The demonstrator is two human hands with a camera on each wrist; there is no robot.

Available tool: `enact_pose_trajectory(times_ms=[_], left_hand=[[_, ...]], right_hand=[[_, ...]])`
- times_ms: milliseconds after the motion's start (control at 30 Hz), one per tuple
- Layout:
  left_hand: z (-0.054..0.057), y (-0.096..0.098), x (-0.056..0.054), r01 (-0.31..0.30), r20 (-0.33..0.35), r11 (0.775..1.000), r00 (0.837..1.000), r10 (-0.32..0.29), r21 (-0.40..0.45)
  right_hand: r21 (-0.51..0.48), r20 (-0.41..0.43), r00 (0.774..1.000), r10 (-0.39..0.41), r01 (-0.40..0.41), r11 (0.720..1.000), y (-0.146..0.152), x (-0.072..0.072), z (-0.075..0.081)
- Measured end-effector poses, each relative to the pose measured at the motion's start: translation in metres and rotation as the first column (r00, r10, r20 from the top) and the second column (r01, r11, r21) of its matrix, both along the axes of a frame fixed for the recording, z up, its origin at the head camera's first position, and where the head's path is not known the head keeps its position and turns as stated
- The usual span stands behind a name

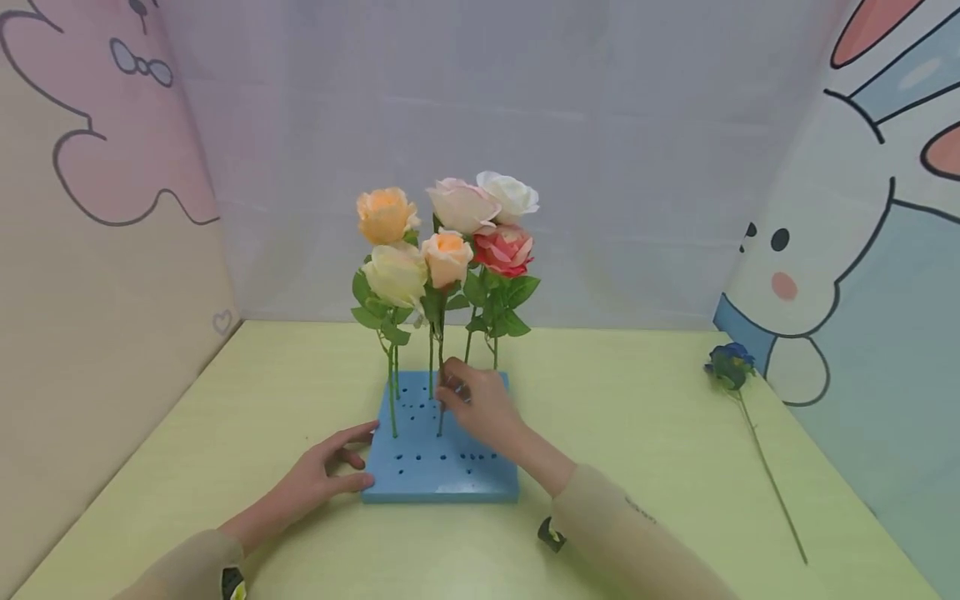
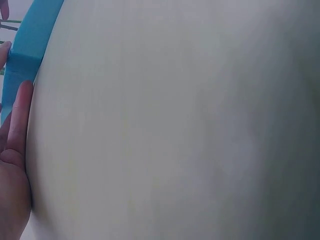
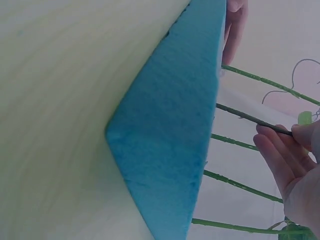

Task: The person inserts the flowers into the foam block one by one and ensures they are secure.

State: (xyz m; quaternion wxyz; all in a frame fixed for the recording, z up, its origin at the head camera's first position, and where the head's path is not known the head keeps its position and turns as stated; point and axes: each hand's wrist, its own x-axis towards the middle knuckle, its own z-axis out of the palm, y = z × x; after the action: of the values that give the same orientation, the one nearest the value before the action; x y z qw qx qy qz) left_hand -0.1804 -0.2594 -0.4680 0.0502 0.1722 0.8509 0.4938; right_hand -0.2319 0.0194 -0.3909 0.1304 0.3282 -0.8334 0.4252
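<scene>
My right hand (image 1: 483, 408) pinches the dark stem of a small peach rose (image 1: 447, 258) between thumb and fingers. That stem's lower end meets the top of a blue foam board (image 1: 450, 485); the right wrist view shows the pinched stem (image 3: 250, 118) too. My left hand (image 1: 330, 462) rests at the board's left side, fingers and thumb extended against its edge. Also upright in the board are an orange rose (image 1: 386, 215), a cream rose (image 1: 396, 275), a pale pink rose (image 1: 461, 206), a white rose (image 1: 510, 197) and a red-pink rose (image 1: 504, 250).
A blue rose (image 1: 731, 365) lies on the pale yellow table (image 1: 645, 417) at the right, its long stem pointing toward the front. Several small holes dot the board's top. A light curtain (image 1: 637, 167) hangs behind, with cartoon-printed panels on both sides.
</scene>
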Motion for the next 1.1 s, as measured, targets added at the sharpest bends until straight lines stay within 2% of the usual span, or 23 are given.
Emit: enact_pose_trajectory(times_ms=[167,667,1100], left_hand=[[0.0001,0.0007,-0.0021,-0.002,-0.001,1.000,1.000,0.002,-0.004],[0.0004,0.0006,-0.0026,-0.016,0.028,0.999,0.999,0.017,-0.038],[0.0033,0.0017,-0.0023,-0.021,0.036,0.998,0.999,0.023,-0.056]], right_hand=[[0.053,-0.036,0.999,-0.002,0.004,0.999,0.0009,-0.0008,0.0019],[0.134,0.005,0.999,-0.037,0.036,0.990,-0.0026,-0.0008,0.0056],[0.108,0.081,0.997,-0.004,-0.005,0.994,-0.0026,-0.0003,0.0067]])
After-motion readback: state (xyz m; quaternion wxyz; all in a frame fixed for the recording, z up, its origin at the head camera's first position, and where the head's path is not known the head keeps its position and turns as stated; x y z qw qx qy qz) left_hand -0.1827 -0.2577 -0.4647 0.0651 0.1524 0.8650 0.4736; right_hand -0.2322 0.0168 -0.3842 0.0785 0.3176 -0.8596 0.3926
